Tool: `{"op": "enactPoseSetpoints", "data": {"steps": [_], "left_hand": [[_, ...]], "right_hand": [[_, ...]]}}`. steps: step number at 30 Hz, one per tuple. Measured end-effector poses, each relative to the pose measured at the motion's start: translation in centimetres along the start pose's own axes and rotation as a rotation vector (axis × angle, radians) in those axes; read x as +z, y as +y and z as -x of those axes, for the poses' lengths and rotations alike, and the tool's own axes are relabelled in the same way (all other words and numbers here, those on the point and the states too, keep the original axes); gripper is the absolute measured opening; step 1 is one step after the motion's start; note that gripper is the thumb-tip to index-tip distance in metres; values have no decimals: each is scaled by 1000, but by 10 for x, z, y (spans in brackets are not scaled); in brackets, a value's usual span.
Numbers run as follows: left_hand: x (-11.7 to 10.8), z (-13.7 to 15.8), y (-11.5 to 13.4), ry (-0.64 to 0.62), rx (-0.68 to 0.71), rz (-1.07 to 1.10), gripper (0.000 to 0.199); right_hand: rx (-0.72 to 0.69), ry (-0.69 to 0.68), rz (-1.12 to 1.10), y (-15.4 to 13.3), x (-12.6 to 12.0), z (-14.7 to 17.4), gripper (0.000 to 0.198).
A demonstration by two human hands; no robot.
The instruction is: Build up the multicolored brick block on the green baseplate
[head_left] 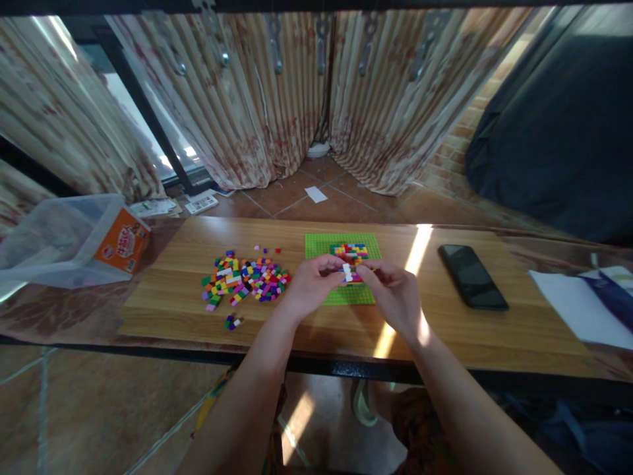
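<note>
Phone [472, 276], plastic bin [59, 241], papers [583, 303]

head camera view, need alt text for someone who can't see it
Two bare hands, left hand and right hand, pinch a small white brick together over a green studded baseplate on a wooden table. A pile of small multicoloured bricks lies left, a black phone right.

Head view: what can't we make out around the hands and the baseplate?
- White brick: held between left hand and right hand; too small to count studs.
- Green baseplate: its near middle is hidden behind both hands.
- Brick pile: single pieces too small to tell shapes.
- Orange box: print blurred.
- Papers: cut off by the right edge.
</note>
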State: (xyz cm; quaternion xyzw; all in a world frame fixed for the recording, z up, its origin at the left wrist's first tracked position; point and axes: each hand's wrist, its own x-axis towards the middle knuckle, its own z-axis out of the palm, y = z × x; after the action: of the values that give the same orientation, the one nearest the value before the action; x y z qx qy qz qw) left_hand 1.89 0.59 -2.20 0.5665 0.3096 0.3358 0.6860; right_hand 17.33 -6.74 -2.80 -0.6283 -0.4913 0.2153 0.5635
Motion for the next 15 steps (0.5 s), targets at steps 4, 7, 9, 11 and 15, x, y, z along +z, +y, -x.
{"op": "enactPoseSetpoints", "data": {"steps": [4, 7, 9, 11, 15], "left_hand": [[4, 1, 2, -18, 21, 19, 17], [6, 2, 4, -19, 46, 23, 15], [7, 3, 5, -24, 67, 36, 14], [9, 4, 5, -19, 83, 47, 14], [11, 2, 2, 27, 74, 48, 15]], "right_hand": [[91, -196, -204, -7, 5, 4, 22], [167, -167, -292, -7, 5, 4, 22], [216, -146, -337, -7, 4, 3, 24], [246, -144, -382, -6, 3, 3, 24], [250, -87, -405, -4, -5, -2, 21]]}}
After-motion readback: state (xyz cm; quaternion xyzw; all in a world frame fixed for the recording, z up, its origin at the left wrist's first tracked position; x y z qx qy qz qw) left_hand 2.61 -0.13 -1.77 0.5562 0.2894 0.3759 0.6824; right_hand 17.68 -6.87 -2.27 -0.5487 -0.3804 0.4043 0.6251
